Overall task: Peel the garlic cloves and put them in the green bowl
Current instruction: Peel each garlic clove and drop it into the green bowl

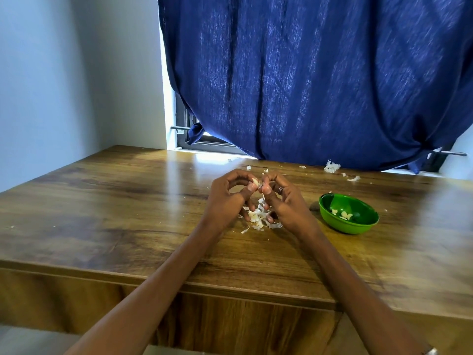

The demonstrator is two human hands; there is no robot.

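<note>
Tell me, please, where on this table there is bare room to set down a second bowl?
The table is bare left of the hands, and along the front edge. Crowded: peel pile under the hands, green bowl to the right, scraps by the curtain.

Garlic clove [255, 181]: largely covered by fingertips, peel state indeterminate | green bowl [348, 213]: pale contents too small to be counted | window frame [204, 142]: mostly concealed by curtain [320, 80] | forearms: cut off at lower edge

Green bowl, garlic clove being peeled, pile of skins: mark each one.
green bowl [330, 221], head view, outer near wall.
garlic clove [255, 181], head view, exposed top between the fingertips.
pile of skins [256, 218], head view, middle of pile.
</note>
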